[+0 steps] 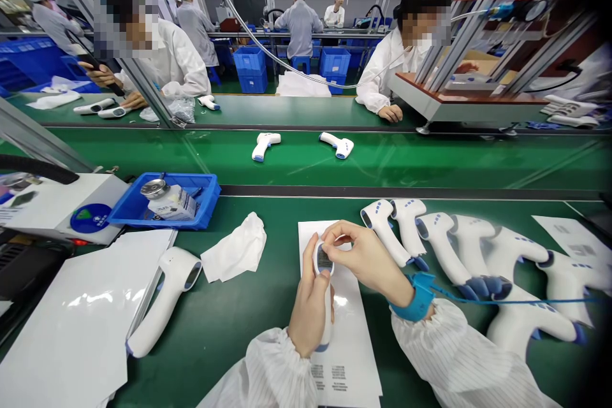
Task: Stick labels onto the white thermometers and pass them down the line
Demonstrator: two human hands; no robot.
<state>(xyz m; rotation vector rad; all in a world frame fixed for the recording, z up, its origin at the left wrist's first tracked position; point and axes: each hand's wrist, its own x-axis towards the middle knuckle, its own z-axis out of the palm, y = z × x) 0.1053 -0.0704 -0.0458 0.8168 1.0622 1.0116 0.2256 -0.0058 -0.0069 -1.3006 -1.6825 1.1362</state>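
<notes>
Thermometer [324,261] held upright above a paper sheet [351,338] on the green counter [248,331].
Light, rigid plastic with a smooth shell and a display that looks easy to scratch, it is probably best gripped around the handle. The left hand [310,309] is wrapped closed around that handle. The right hand [366,258], wearing a blue wrist strap [419,296], pinches the head's top edge with its fingertips.

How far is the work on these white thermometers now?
Possibly done: the lone thermometer lies apart at the left. In hand: the left hand holds the held thermometer upright while the right hand pinches its display end. Seemingly left: the row of thermometers at the right.
</notes>
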